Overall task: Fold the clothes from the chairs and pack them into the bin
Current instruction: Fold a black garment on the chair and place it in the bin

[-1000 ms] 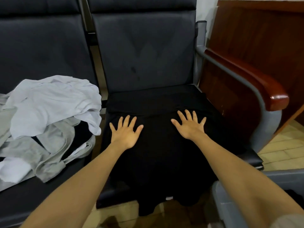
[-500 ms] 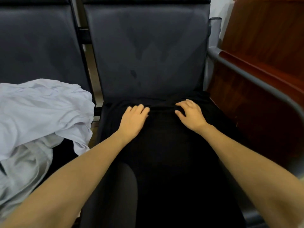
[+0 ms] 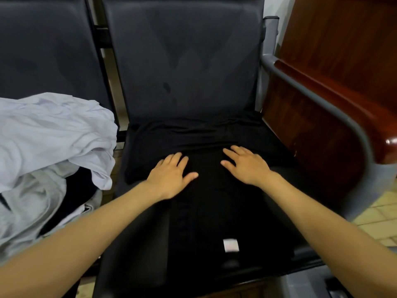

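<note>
— Black garment [image 3: 214, 222]: where?
— Spread flat over the chair seat [image 3: 305, 173], probably for folding.
— Left hand [image 3: 169, 179], right hand [image 3: 247, 166]?
— Both open, palms down, pressing it smooth. Unfolded white clothes [image 3: 53, 136] heaped alongside.

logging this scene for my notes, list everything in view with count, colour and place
black garment: one, black, spread on the right chair seat
label: one, white, on the garment near its front edge
clothes pile: one heap, white and grey, on the left chair
chairs: two, dark grey, side by side
armrest: one, reddish-brown wood, right of the garment
bin: one, grey, bottom right, mostly out of frame
left hand: flat on the garment
right hand: flat on the garment
</note>
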`<state>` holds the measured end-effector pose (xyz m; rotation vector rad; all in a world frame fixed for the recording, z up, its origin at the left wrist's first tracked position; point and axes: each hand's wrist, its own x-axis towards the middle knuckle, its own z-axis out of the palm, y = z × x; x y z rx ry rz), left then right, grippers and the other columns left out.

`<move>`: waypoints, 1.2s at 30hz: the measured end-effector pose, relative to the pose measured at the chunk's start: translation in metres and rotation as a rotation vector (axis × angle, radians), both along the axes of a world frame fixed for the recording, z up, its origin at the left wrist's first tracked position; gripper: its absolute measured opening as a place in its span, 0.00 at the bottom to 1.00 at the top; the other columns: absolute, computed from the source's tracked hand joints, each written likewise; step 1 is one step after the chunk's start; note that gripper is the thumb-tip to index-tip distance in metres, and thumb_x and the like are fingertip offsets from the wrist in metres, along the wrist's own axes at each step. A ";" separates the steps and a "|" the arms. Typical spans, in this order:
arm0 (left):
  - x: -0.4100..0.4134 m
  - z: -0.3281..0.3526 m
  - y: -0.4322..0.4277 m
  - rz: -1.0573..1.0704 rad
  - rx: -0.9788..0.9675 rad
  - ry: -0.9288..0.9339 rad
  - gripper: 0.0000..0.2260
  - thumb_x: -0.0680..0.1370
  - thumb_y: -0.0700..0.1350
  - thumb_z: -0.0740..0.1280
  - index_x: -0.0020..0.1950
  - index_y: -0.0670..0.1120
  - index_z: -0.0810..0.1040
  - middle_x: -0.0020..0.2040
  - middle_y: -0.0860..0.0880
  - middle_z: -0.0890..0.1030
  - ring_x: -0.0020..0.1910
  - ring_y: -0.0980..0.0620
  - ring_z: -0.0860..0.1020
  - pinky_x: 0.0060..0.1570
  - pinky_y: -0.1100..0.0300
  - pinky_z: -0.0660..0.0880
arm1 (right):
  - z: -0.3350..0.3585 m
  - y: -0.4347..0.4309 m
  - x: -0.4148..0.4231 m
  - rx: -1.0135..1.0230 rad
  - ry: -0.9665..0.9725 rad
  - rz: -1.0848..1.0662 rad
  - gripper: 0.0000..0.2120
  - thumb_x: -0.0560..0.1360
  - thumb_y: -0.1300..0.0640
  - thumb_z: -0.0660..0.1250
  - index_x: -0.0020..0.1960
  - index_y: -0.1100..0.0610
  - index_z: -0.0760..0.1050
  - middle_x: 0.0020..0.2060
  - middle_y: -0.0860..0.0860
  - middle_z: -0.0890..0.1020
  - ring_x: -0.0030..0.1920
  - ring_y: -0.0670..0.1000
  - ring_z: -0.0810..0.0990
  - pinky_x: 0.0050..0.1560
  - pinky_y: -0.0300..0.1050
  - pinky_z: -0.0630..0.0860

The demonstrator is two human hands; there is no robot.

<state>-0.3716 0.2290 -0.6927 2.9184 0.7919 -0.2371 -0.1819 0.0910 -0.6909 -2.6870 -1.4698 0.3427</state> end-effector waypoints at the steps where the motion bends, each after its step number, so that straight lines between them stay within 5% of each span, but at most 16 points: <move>1: 0.011 -0.001 0.013 0.025 -0.008 0.010 0.31 0.81 0.62 0.46 0.79 0.46 0.49 0.79 0.46 0.49 0.78 0.47 0.48 0.76 0.51 0.49 | 0.000 0.014 0.011 -0.012 0.025 -0.011 0.27 0.82 0.40 0.48 0.78 0.47 0.52 0.78 0.49 0.53 0.77 0.52 0.49 0.74 0.51 0.51; 6: 0.046 0.000 0.038 0.040 0.192 -0.108 0.23 0.83 0.52 0.53 0.76 0.43 0.58 0.74 0.41 0.62 0.73 0.43 0.60 0.72 0.52 0.56 | -0.001 0.059 0.036 0.043 0.054 -0.018 0.24 0.83 0.47 0.51 0.77 0.52 0.55 0.76 0.53 0.58 0.76 0.55 0.54 0.75 0.54 0.55; 9: 0.033 0.008 0.012 -0.027 0.112 -0.360 0.18 0.81 0.46 0.62 0.70 0.45 0.68 0.66 0.46 0.69 0.64 0.46 0.68 0.63 0.55 0.64 | 0.007 0.043 0.017 0.306 0.007 0.027 0.20 0.80 0.53 0.61 0.71 0.55 0.68 0.67 0.54 0.72 0.68 0.56 0.68 0.67 0.53 0.66; 13: -0.033 0.011 -0.026 -0.134 -0.006 -0.505 0.11 0.79 0.52 0.63 0.56 0.46 0.76 0.52 0.50 0.74 0.52 0.51 0.74 0.54 0.58 0.70 | 0.006 -0.025 -0.021 0.491 -0.018 0.234 0.09 0.77 0.54 0.65 0.54 0.56 0.78 0.51 0.50 0.79 0.54 0.51 0.75 0.57 0.48 0.73; 17: -0.096 0.013 -0.048 -0.285 -0.176 -0.339 0.22 0.75 0.65 0.58 0.54 0.49 0.74 0.54 0.56 0.71 0.53 0.57 0.70 0.55 0.62 0.69 | 0.001 -0.100 -0.052 0.479 0.067 0.313 0.17 0.76 0.41 0.60 0.49 0.53 0.78 0.46 0.45 0.78 0.49 0.46 0.75 0.51 0.42 0.74; 21: -0.118 0.014 -0.059 -0.332 -0.104 -0.189 0.30 0.75 0.68 0.52 0.65 0.49 0.71 0.66 0.55 0.67 0.63 0.56 0.68 0.60 0.65 0.66 | 0.001 -0.136 -0.065 0.318 0.175 0.305 0.21 0.74 0.40 0.64 0.61 0.51 0.75 0.60 0.39 0.71 0.63 0.40 0.69 0.63 0.36 0.67; 27: -0.119 0.031 -0.085 -0.263 0.068 -0.237 0.13 0.82 0.46 0.58 0.64 0.44 0.73 0.61 0.47 0.76 0.60 0.47 0.74 0.57 0.56 0.70 | 0.006 -0.144 -0.083 0.328 -0.038 0.135 0.12 0.76 0.61 0.66 0.60 0.62 0.75 0.56 0.55 0.76 0.58 0.55 0.76 0.56 0.46 0.75; 30: -0.130 0.058 -0.106 -0.090 -0.110 -0.349 0.07 0.82 0.46 0.57 0.57 0.46 0.71 0.46 0.48 0.78 0.44 0.49 0.77 0.42 0.55 0.71 | 0.040 -0.152 -0.101 0.382 -0.085 0.045 0.10 0.78 0.60 0.63 0.58 0.59 0.75 0.50 0.53 0.78 0.52 0.52 0.76 0.46 0.45 0.75; 32: -0.143 0.076 -0.117 -0.021 -0.269 -0.455 0.03 0.82 0.45 0.58 0.51 0.47 0.69 0.35 0.50 0.74 0.32 0.52 0.72 0.33 0.58 0.67 | 0.071 -0.165 -0.112 0.454 0.007 0.003 0.06 0.78 0.60 0.62 0.55 0.58 0.73 0.39 0.49 0.75 0.37 0.47 0.75 0.34 0.41 0.68; 36: -0.168 0.114 -0.143 0.095 -0.530 -0.664 0.08 0.80 0.43 0.61 0.42 0.50 0.70 0.34 0.50 0.73 0.34 0.54 0.71 0.35 0.63 0.67 | 0.127 -0.204 -0.138 0.583 0.162 0.026 0.01 0.77 0.61 0.63 0.48 0.56 0.72 0.32 0.52 0.75 0.28 0.49 0.71 0.31 0.43 0.67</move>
